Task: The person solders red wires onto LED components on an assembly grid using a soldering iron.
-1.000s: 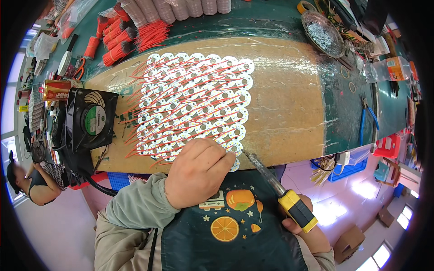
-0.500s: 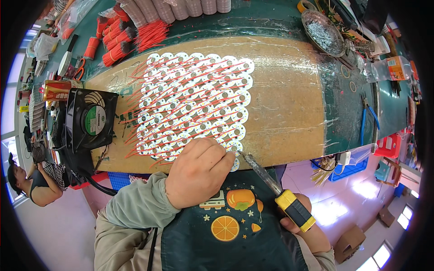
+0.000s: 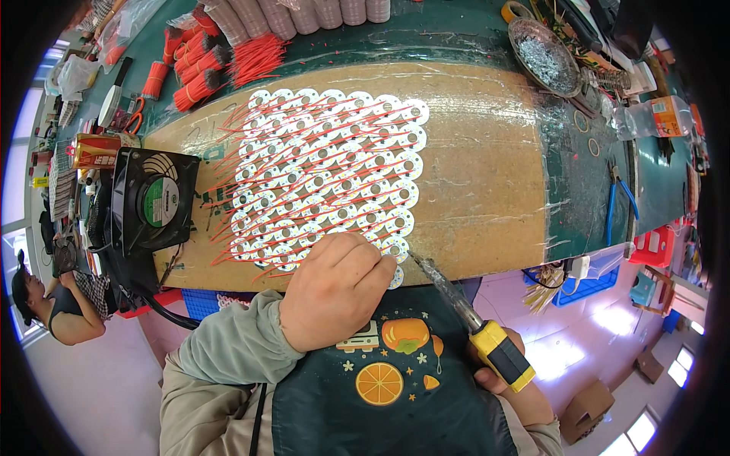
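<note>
Rows of round white LED boards lie close together, with thin red wires slanting across them to the left. My left hand is closed over the near rows, its fingertips pressed together beside the nearest boards; whatever they pinch is hidden. In my right hand is a soldering iron with a yellow and black handle. Its tip points up and left, just right of a board at the near right corner, apparently apart from it. The handle covers part of the right fingers.
A brown board lies under the LED boards. At left stands a black fan beside a can. Red wire bundles and grey stacks sit behind. To the right are blue-handled pliers and a metal dish. Another person is far left.
The soldering iron has shifted slightly to the right, its tip drawing away from the corner board. My left hand stays almost still over the near row.
</note>
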A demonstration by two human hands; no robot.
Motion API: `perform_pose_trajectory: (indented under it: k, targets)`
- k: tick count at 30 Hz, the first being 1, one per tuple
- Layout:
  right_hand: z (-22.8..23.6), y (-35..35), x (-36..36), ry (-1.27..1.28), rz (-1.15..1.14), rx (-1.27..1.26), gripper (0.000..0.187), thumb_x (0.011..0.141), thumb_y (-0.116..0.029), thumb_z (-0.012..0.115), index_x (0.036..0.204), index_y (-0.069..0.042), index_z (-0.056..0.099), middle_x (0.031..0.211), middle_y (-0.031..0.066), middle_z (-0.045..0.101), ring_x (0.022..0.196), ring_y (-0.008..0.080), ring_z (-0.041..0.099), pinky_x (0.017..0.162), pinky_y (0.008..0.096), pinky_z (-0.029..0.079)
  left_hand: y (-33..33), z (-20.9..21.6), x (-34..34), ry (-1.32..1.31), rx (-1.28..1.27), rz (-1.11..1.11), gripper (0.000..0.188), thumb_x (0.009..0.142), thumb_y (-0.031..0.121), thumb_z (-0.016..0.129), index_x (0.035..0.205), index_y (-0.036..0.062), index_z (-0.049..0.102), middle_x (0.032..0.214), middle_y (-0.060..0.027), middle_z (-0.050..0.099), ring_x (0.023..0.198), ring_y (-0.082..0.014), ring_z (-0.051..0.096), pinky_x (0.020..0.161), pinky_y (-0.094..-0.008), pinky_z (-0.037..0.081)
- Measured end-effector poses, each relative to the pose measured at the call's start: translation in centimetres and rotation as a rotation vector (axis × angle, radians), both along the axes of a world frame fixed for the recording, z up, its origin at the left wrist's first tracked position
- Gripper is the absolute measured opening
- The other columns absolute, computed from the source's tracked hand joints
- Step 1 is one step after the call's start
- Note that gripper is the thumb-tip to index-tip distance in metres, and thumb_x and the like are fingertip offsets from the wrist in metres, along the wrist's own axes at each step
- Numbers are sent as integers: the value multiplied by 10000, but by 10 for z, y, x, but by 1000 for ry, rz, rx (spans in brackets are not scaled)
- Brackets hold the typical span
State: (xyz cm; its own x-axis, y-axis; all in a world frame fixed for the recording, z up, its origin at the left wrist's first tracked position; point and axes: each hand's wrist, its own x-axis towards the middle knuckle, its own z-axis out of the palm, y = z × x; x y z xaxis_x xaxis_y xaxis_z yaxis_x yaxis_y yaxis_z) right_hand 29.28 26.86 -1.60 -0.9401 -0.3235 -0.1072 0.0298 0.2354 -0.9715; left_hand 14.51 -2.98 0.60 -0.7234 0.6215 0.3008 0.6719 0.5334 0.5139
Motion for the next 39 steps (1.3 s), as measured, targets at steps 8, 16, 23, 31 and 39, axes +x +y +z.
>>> perform_pose_trajectory:
  k: [8,16,23,31,39]
  targets:
    - [1,-2,0,-87,-111,-65,425,773,-387,772,947,-18,653,768,108,642,615,298,628,559,353,491,-6,15,-2,-21,35,51,347,696,68,752,1035,36,685,945,-89,603,885,-282,600,784,-388,472]
    - [-4,-12,-35,48,-199,-335,221,826,-212,747,859,-52,599,711,44,580,583,182,554,519,287,430,-37,11,-22,-67,-292,284,700,789,466,752,1360,113,552,1448,-251,403,1355,-474,345,1102,-579,287]
    - [8,-25,-80,-189,-311,-671,795,770,-432,832,1331,-14,454,701,12,481,610,139,485,539,276,394,-50,6,-34,-66,-272,308,707,806,473,748,1379,116,539,1476,-265,372,1378,-486,315,1122,-585,270]
    - [0,-31,-112,-144,-357,-746,725,810,-417,767,1325,-13,453,659,23,476,517,142,468,471,291,402,-58,31,-51,-63,-189,310,438,843,261,731,1208,41,631,1298,-227,557,1211,-398,538,1025,-444,440]
    - [0,-33,-114,-164,-372,-752,738,795,-430,779,1316,-19,457,657,25,482,504,145,471,468,291,404,-80,20,-172,279,-386,493,118,873,129,622,900,35,687,904,-139,659,903,-344,626,789,-444,505]
